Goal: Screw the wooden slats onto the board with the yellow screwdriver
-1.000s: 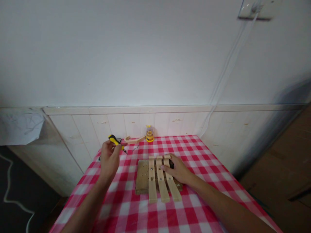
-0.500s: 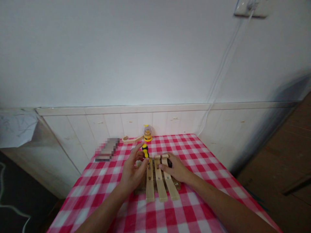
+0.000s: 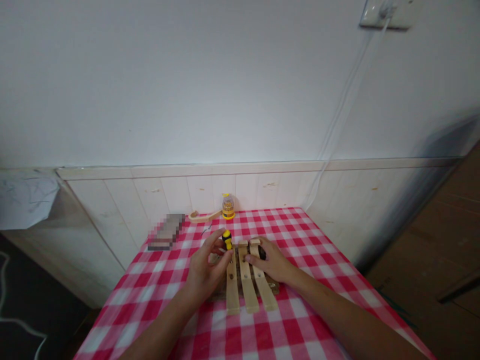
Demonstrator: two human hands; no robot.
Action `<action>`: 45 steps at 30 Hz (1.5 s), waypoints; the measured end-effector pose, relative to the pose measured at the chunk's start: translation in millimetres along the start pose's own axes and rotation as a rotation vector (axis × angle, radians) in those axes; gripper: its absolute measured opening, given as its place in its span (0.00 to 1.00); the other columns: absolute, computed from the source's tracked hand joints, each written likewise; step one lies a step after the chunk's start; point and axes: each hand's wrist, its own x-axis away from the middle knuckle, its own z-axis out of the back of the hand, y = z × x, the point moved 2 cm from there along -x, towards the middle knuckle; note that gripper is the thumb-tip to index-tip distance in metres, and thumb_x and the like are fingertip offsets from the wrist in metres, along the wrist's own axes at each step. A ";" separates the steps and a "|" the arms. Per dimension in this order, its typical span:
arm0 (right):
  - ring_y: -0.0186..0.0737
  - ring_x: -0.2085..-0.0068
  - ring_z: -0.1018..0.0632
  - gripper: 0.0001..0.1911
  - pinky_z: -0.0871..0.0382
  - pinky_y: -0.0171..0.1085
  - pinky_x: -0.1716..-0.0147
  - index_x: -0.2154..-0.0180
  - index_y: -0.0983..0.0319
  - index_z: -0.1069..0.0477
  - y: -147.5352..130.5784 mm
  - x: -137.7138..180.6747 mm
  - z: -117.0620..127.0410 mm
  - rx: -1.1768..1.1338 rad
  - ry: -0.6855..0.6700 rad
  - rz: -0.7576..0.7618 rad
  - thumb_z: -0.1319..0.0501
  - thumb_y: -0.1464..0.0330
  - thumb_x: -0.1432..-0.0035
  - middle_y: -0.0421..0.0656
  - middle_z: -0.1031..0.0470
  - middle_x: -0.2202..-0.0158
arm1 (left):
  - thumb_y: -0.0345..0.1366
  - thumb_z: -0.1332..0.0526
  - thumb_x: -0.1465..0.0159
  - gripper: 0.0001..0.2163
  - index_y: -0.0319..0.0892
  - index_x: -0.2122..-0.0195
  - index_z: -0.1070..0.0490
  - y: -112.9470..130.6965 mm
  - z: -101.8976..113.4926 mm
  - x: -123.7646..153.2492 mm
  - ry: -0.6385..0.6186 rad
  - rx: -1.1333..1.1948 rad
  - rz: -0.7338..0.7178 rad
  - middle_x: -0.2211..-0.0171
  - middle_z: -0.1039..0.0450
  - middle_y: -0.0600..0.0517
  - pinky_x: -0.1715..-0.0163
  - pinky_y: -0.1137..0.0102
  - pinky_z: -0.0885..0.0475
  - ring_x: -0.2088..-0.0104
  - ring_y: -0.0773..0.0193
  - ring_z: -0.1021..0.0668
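My left hand (image 3: 210, 260) is closed around a stubby yellow-and-black screwdriver (image 3: 227, 240), its handle rising between thumb and fingers. The tool stands over the far part of the leftmost of three pale wooden strips (image 3: 233, 295); its tip is hidden. The strips, with screws in them and raised far ends, lie across a brown board (image 3: 217, 295). My right hand (image 3: 273, 260) grips the assembly from the right, thumb on the middle strip (image 3: 250, 300) and fingers around the far end of the right strip (image 3: 267, 295).
A red-and-white checked cloth (image 3: 300, 310) covers the table. At the back stand a clear jar with a yellow base (image 3: 228, 207) and a loose curved wooden strip (image 3: 204, 218). A pixelated flat object (image 3: 168, 232) lies back left. The wall (image 3: 240, 100) borders the far edge.
The screwdriver handle has tilted and dropped slightly to the right, and my left fingers have shifted with it. My right hand keeps its place on the strips.
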 end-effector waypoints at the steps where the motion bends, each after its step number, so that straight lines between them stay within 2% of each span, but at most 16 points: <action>1: 0.49 0.56 0.21 0.12 0.26 0.45 0.55 0.56 0.60 0.26 0.1 -0.2 0.0 0.002 -0.003 0.003 0.33 0.61 0.38 0.47 0.22 0.57 | 0.33 0.34 0.36 0.21 0.47 0.42 0.31 0.0 -0.3 0.0 0.003 0.004 0.004 0.61 0.18 0.52 0.65 0.71 0.18 0.68 0.66 0.16; 12: 0.49 0.56 0.21 0.12 0.26 0.45 0.55 0.56 0.60 0.26 -0.6 -1.9 0.4 0.010 -0.002 0.012 0.33 0.61 0.38 0.47 0.21 0.57 | 0.34 0.34 0.36 0.20 0.47 0.43 0.30 -3.9 -0.5 -0.4 0.016 -0.018 0.020 0.64 0.19 0.53 0.67 0.71 0.18 0.70 0.67 0.17; 19: 0.49 0.55 0.21 0.13 0.26 0.45 0.54 0.56 0.60 0.25 -0.3 -1.6 0.5 0.000 -0.010 0.017 0.33 0.60 0.38 0.47 0.21 0.56 | 0.37 0.31 0.37 0.20 0.45 0.44 0.29 -6.4 -2.4 0.1 0.040 -0.052 -0.087 0.64 0.19 0.52 0.66 0.69 0.18 0.69 0.64 0.17; 22: 0.48 0.55 0.21 0.13 0.26 0.44 0.55 0.55 0.60 0.25 0.4 -0.9 -0.1 -0.008 0.002 0.006 0.33 0.59 0.38 0.46 0.21 0.56 | 0.38 0.32 0.36 0.18 0.44 0.45 0.28 -5.0 -3.2 0.3 0.069 -0.075 -0.081 0.64 0.19 0.51 0.67 0.69 0.18 0.69 0.64 0.18; 32: 0.47 0.55 0.21 0.14 0.27 0.44 0.55 0.54 0.59 0.26 -1.2 0.1 0.8 0.012 0.000 -0.009 0.33 0.60 0.38 0.46 0.21 0.56 | 0.36 0.35 0.34 0.20 0.45 0.41 0.30 -2.8 -0.8 0.7 -0.024 -0.079 -0.038 0.59 0.18 0.49 0.62 0.66 0.17 0.64 0.62 0.16; 40: 0.49 0.56 0.21 0.13 0.27 0.45 0.55 0.55 0.61 0.27 -0.2 -0.3 -0.3 -0.007 0.000 -0.018 0.33 0.62 0.38 0.47 0.21 0.56 | 0.33 0.36 0.34 0.22 0.46 0.38 0.31 -4.9 1.0 1.7 -0.050 -0.076 -0.068 0.60 0.18 0.51 0.62 0.69 0.17 0.65 0.63 0.15; 45: 0.48 0.56 0.21 0.12 0.26 0.44 0.56 0.56 0.61 0.27 -0.5 0.0 -0.3 -0.005 -0.007 -0.009 0.34 0.61 0.38 0.46 0.21 0.57 | 0.32 0.36 0.34 0.22 0.46 0.39 0.30 -5.5 1.0 2.6 -0.071 -0.061 -0.098 0.56 0.17 0.49 0.61 0.68 0.16 0.64 0.63 0.15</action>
